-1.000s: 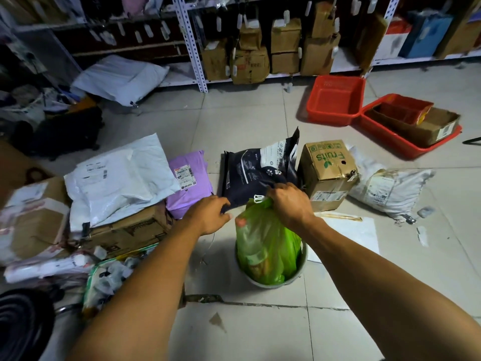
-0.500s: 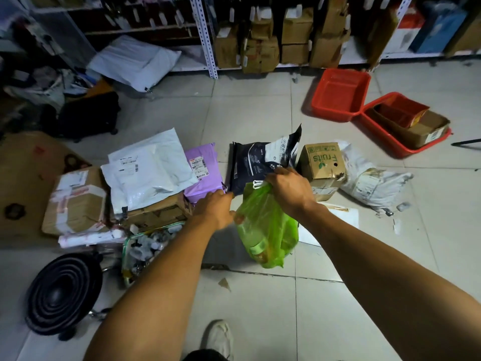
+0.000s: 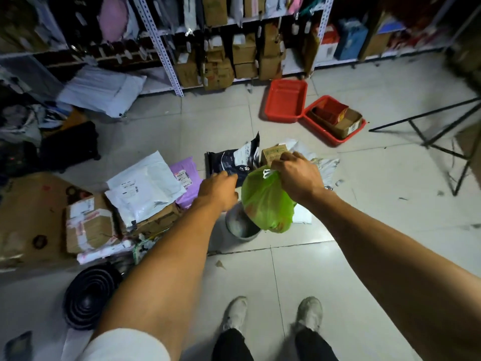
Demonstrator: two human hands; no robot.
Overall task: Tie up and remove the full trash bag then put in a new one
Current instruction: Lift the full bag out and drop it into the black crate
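A full green trash bag (image 3: pixel 268 201) hangs in the air, its neck gathered and showing a white tie. My right hand (image 3: pixel 296 175) is shut on that neck and holds the bag up. The bag's bottom hangs just over the right rim of a small grey bin (image 3: pixel 238 226), which stands on the tiled floor and looks unlined inside. My left hand (image 3: pixel 218 190) hovers to the left of the bag, above the bin, with its fingers curled. Whether it touches the bag or grips anything is hidden.
Parcels lie left of the bin: white mailers (image 3: pixel 145 188), a purple mailer (image 3: pixel 186 178), taped boxes (image 3: pixel 88 225). A black pouch (image 3: pixel 234 158) stands behind. Red trays (image 3: pixel 285 102) and shelving sit further back, a black metal frame (image 3: pixel 442 149) right, a black ribbed disc (image 3: pixel 89 298) near left, my shoes (image 3: pixel 235 312) below.
The green bag has risen out of the bin and shifted right in my right hand. The bin's inside now shows. The view has pulled back and up, so my shoes appear.
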